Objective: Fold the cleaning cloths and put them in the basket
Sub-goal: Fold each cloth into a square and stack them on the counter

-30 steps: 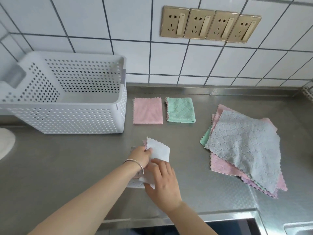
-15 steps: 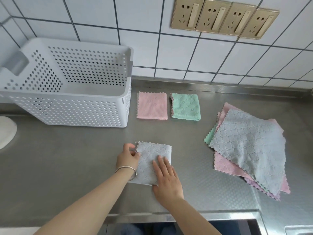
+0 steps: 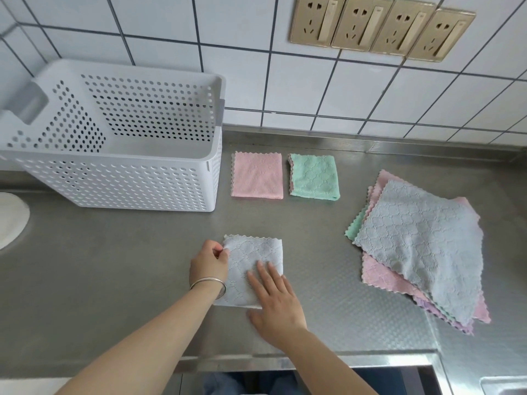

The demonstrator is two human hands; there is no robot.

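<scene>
A folded pale grey cloth [image 3: 256, 252] lies on the steel counter in front of me. My left hand [image 3: 209, 262], with a bangle on the wrist, pinches its left edge. My right hand [image 3: 275, 300] lies flat on its lower right part, fingers spread. A folded pink cloth [image 3: 257, 175] and a folded green cloth [image 3: 313, 177] lie side by side near the wall. To their left stands the white perforated basket [image 3: 119, 183]; no cloth shows inside it. An unfolded stack [image 3: 422, 246] with a grey cloth on top lies at the right.
The steel counter [image 3: 114, 266] runs to a tiled wall with a row of gold sockets [image 3: 382, 27]. A white round object [image 3: 11, 220] shows at the left edge. A sink corner [image 3: 504, 386] is at the bottom right, beyond the counter's front edge.
One second ago both hands held the grey cloth's upper part raised off the counter. It now lies flat and folded, with the right hand pressed on it; the view has shifted slightly.
</scene>
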